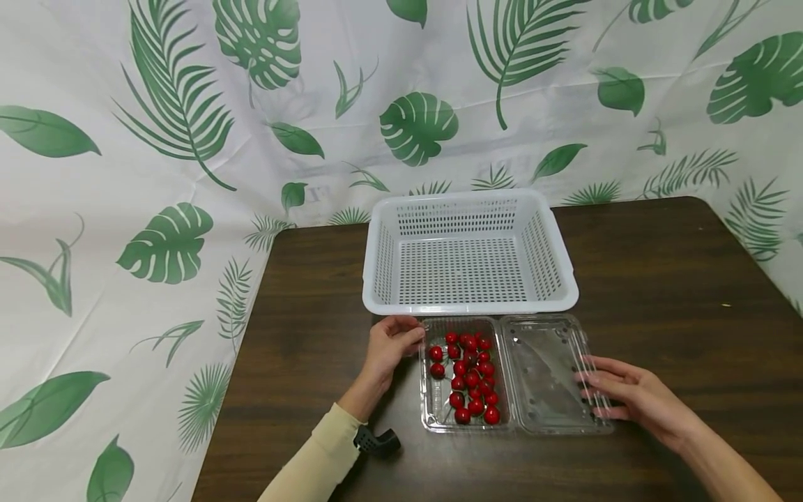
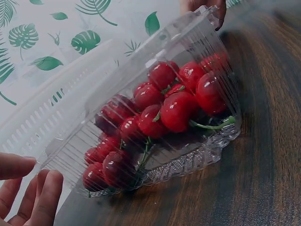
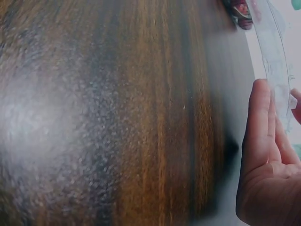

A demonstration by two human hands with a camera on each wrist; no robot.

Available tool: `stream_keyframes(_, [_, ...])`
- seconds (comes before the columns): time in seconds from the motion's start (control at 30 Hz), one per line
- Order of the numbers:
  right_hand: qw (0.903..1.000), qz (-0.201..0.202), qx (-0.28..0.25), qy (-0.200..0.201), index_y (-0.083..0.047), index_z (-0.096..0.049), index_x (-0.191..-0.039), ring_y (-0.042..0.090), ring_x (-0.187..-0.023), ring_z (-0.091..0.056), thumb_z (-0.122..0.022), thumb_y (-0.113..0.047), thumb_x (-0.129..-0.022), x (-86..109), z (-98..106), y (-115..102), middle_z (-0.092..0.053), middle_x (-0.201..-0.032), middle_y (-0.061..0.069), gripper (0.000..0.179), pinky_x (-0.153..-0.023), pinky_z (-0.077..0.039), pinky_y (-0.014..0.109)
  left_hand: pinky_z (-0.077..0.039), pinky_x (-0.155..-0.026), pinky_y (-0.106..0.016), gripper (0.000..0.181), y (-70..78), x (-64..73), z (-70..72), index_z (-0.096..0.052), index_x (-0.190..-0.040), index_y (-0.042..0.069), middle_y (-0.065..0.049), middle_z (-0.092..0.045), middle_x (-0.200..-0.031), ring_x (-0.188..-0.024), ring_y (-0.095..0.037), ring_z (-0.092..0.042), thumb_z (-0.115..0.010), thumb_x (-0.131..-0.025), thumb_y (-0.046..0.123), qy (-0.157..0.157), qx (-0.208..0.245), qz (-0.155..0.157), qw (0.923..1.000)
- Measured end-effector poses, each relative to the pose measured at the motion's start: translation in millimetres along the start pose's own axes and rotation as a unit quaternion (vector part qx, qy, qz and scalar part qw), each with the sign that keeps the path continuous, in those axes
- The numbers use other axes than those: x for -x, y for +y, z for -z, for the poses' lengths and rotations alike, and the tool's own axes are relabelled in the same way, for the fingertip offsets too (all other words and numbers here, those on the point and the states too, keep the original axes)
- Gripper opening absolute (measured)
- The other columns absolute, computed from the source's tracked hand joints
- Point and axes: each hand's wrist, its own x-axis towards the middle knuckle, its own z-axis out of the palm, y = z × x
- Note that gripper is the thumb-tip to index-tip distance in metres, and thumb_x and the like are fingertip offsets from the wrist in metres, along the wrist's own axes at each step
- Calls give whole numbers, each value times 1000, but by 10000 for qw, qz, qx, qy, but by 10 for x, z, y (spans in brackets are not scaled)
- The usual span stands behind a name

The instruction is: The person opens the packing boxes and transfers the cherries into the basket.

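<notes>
A clear plastic clamshell container (image 1: 444,421) lies unfolded on the table, its left half holding several red cherries (image 1: 472,378), some with green stems. My left hand (image 1: 390,348) is at the upper left corner of that half, pinching the rim between thumb and fingertips. In the left wrist view, the cherries (image 2: 178,110) show through the ribbed clear wall. On the other side, my right hand (image 1: 633,394) grips the outer edge of the clear lid (image 1: 546,376). The right wrist view shows its fingers (image 3: 259,122) below the lid and the thumb over it, the lid raised off the table.
A white perforated plastic basket (image 1: 470,309) stands directly behind the container. The dark wood-grain table (image 1: 307,307) is backed by a white cloth (image 1: 351,153) with green leaf prints. A black strap (image 1: 376,442) is at the left wrist. One tiny yellowish speck lies at right.
</notes>
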Motion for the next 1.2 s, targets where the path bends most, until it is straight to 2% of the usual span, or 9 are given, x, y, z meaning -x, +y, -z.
stream_keyframes(0.37, [9997, 144, -4, 180, -19, -48, -138, 17, -105, -64, -45, -16, -102, -15, -45, -33, -66, -120, -6, 36, -82, -55, 41, -56, -61, -25, 25, -21, -27, -20, -57, -100, -14, -7, -66, -83, -67, -11, -64, -70, -80, -6, 185, 76, -124, 9997])
stream_keyframes(0.6, [9989, 60, 139, 439, -13, -42, -142, 17, -103, -65, -47, -19, -101, -13, -78, -68, -66, -118, -6, 42, -82, -55, 40, -56, -61, -25, 23, -23, -36, -15, -58, -99, -12, -8, -66, -84, -68, -10, -64, -70, -80, -5, 153, 80, -91, 9998])
stream_keyframes(0.77, [9974, -61, 277, 662, -10, -39, -144, 18, -103, -65, -50, -23, -100, -15, -88, -105, -67, -117, -6, 47, -81, -56, 40, -57, -61, -25, 24, -24, -46, -1, -57, -101, -11, -3, -64, -82, -70, -11, -64, -69, -82, -3, 117, 81, -22, 9999])
stream_keyframes(1.0, [9940, -114, 546, 943, -8, -36, -145, 13, -102, -65, -51, -27, -100, 10, -73, -120, -66, -114, -11, 51, -81, -56, 41, -58, -64, -29, 31, -6, 3, 30, -55, -107, -12, -6, -63, -88, -75, -13, -65, -70, -82, -2, 34, 129, -59, 9999])
stream_keyframes(1.1, [9893, -66, 853, 1181, -5, -33, -146, 8, -100, -64, -51, -30, -99, 40, -61, -141, -64, -112, -18, 56, -79, -56, 40, -58, -64, -32, 35, -11, 66, 81, -52, -113, -11, -6, -62, -90, -77, -15, -65, -69, -84, -1, -60, 127, 53, 9999])
stream_keyframes(1.2, [9827, 128, 1200, 1405, -1, -30, -146, 5, -98, -64, -51, -31, -99, 87, -58, -194, -61, -111, -21, 59, -77, -57, 39, -58, -65, -36, 39, -20, 162, 147, -49, -119, -9, -7, -61, -91, -79, -18, -65, -67, -86, 2, -305, 72, 348, 9989])
